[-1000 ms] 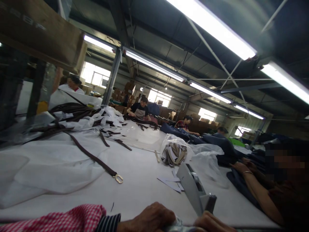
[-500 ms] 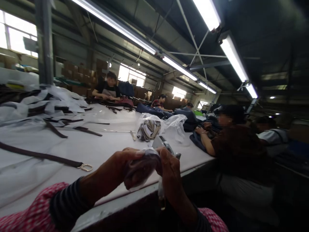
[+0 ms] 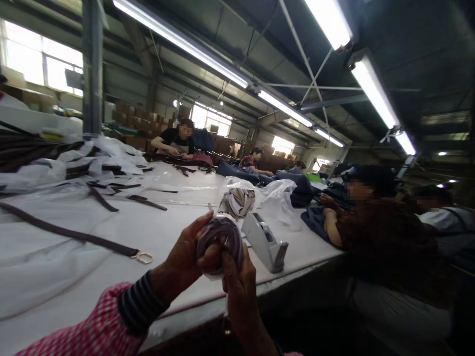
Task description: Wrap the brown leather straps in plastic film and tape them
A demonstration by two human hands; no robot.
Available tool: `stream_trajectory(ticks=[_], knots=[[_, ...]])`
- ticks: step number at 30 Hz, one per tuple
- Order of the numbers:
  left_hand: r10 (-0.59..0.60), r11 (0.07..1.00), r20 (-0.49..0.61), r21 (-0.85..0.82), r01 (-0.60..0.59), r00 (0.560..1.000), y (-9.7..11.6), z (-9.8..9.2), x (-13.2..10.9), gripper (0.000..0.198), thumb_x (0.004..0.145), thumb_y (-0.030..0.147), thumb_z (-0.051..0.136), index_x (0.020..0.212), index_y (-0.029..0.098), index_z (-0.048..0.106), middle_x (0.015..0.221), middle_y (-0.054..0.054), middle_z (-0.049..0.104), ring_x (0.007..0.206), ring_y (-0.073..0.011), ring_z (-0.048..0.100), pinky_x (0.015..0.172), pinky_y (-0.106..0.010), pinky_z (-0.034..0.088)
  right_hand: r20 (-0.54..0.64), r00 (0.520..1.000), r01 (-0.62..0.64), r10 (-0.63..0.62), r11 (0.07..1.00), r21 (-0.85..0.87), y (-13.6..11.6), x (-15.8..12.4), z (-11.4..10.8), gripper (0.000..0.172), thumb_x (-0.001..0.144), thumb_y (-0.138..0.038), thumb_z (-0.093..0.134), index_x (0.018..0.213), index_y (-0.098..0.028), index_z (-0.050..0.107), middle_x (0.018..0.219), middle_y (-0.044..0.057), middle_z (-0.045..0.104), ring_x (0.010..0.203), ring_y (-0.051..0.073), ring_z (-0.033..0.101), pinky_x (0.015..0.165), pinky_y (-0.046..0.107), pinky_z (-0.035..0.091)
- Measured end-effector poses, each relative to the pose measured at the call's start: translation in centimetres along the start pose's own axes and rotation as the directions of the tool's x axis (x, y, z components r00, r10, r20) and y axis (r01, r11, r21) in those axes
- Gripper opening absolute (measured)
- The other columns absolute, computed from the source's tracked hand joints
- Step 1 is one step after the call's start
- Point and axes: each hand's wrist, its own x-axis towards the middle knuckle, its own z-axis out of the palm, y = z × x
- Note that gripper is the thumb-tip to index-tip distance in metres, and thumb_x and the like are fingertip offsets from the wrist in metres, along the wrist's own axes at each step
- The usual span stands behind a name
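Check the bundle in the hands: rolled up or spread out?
Rolled up: the bundle forms a tight round coil, gripped between the left hand and right hand.

I see one roll (image 3: pixel 219 242) – a round, tightly wound coil of greyish-purple bands with paler stripes, sheathed in thin clear plastic that shines where the light catches it. It is held up in the air in front of me, over the near edge of the bench (image 3: pixel 156 232), its flat coiled face turned towards the camera. My left hand (image 3: pixel 185 257) cups it from the side, fingertips over its top – my right hand (image 3: pixel 237 287) grips it from below, thumb pressed on the face.
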Motion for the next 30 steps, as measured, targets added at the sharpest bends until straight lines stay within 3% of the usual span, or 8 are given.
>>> stream_trajectory(ticks=[7,10,13,18,21,24,27,30], knots=[[0.056,0.994,-0.270,-0.075,-0.079,0.961,-1.9,0.3,0.1,0.077,0.102,0.062,0.034,0.049,0.013,0.061,0.031,0.000,0.040,0.030,-0.0090,0.037,0.037,-0.020,0.030,-0.069,0.991,0.095,-0.115,0.966,-0.242,1.7,0.6,0.0,0.052,0.098,-0.064,0.048,0.117,-0.021,0.069,0.103,0.014,0.075,0.099,0.030,0.069,0.083,0.039,0.057],[0.121,0.981,-0.398,-0.095,-0.172,0.909,-2.0,0.6,0.0,0.065,0.099,0.059,0.049,0.055,0.013,0.061,0.040,0.000,0.052,0.032,-0.0088,0.041,0.036,-0.019,0.031,-0.011,0.988,0.139,-0.151,0.936,-0.323,2.3,1.0,0.3,0.048,0.102,-0.058,0.041,0.120,-0.020,0.065,0.100,0.013,0.076,0.091,0.028,0.071,0.078,0.038,0.057],[0.200,0.969,-0.481,-0.033,-0.246,0.853,-1.6,-0.4,-0.2,0.041,0.092,0.048,0.069,0.068,0.014,0.067,0.057,-0.002,0.066,0.046,-0.0115,0.056,0.046,-0.021,0.046,-0.004,0.967,0.228,-0.256,0.868,-0.442,2.5,1.5,0.2,0.043,0.106,-0.052,0.038,0.118,-0.019,0.062,0.092,0.012,0.075,0.081,0.026,0.071,0.070,0.035,0.055],[0.198,0.925,-0.182,0.359,-0.122,0.963,1.5,-3.7,-1.6,0.040,0.096,0.054,0.062,0.094,0.016,0.073,0.089,-0.006,0.074,0.084,-0.0213,0.065,0.080,-0.031,0.053,0.291,0.830,0.547,-0.476,0.588,-0.596,2.4,4.2,-1.0,0.025,0.108,-0.036,0.037,0.105,-0.018,0.054,0.077,0.006,0.067,0.067,0.022,0.065,0.061,0.031,0.047],[0.098,0.660,-0.031,0.750,-0.042,0.995,4.5,-5.5,-2.6,0.033,0.093,0.050,0.066,0.096,0.018,0.073,0.088,-0.003,0.071,0.085,-0.0216,0.061,0.077,-0.030,0.046,0.513,0.687,0.716,-0.514,0.358,-0.600,3.0,5.9,-0.9,0.014,0.104,-0.027,0.041,0.104,-0.018,0.051,0.085,0.008,0.063,0.076,0.024,0.062,0.062,0.032,0.046],[0.048,0.305,0.063,0.949,-0.074,0.997,5.7,-7.7,-3.5,0.028,0.093,0.046,0.069,0.101,0.020,0.072,0.095,-0.003,0.069,0.088,-0.0216,0.059,0.080,-0.030,0.043,0.662,0.611,0.785,-0.434,0.224,-0.578,4.2,6.4,-0.3,0.012,0.098,-0.015,0.048,0.110,-0.017,0.051,0.092,0.008,0.063,0.083,0.024,0.059,0.065,0.032,0.046],[0.043,0.052,0.253,0.965,-0.255,0.966,4.0,-10.7,-4.7,0.019,0.098,0.038,0.062,0.105,0.020,0.067,0.102,-0.006,0.065,0.092,-0.0217,0.057,0.084,-0.031,0.044,0.801,0.555,0.823,-0.224,0.291,-0.489,5.2,5.5,-0.1,0.030,0.094,-0.008,0.052,0.122,-0.017,0.050,0.102,0.007,0.064,0.091,0.023,0.060,0.067,0.030,0.045],[0.027,0.010,0.387,0.922,-0.387,0.922,1.4,-12.9,-6.0,0.016,0.103,0.029,0.054,0.113,0.021,0.063,0.106,-0.009,0.064,0.098,-0.0234,0.057,0.089,-0.033,0.046,0.850,0.526,0.722,0.011,0.521,-0.454,5.0,4.9,-0.8,0.039,0.092,-0.013,0.059,0.130,-0.022,0.050,0.107,0.004,0.064,0.092,0.020,0.062,0.069,0.027,0.045]])
